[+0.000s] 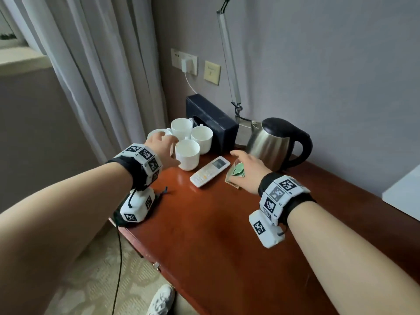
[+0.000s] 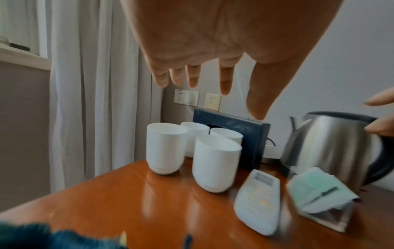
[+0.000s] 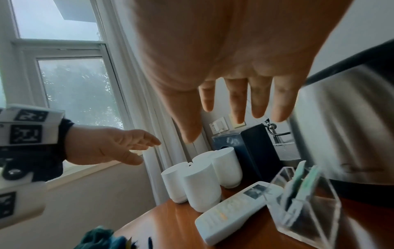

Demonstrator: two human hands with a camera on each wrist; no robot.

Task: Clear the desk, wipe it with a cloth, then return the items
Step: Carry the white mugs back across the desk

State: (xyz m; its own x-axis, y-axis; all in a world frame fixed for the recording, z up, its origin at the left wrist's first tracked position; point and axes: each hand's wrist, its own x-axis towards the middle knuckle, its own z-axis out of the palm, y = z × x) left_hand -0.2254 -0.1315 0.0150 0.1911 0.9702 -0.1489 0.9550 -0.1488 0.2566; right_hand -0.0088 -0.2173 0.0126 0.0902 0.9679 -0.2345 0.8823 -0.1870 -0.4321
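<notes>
Several white cups [image 1: 188,155] stand clustered at the back left of the red-brown desk [image 1: 216,235]. My left hand [image 1: 166,144] hovers just over them, fingers straight, holding nothing; the left wrist view shows its fingertips [image 2: 193,82] above the cups [image 2: 215,168]. A white remote [image 1: 210,171] lies beside the cups. Right of it is a clear holder with green packets [image 1: 236,172]. My right hand [image 1: 243,162] is spread above that holder [image 3: 304,202], empty, close to the steel kettle [image 1: 272,144]. A dark teal cloth [image 2: 32,235] lies at the desk's near left edge.
A dark tissue box [image 1: 211,119] stands behind the cups against the wall. A lamp arm [image 1: 227,53] rises behind the kettle, and a charger sits in the wall socket [image 1: 186,63]. Curtains [image 1: 91,64] hang at the left. A white object [image 1: 404,196] lies at the right edge.
</notes>
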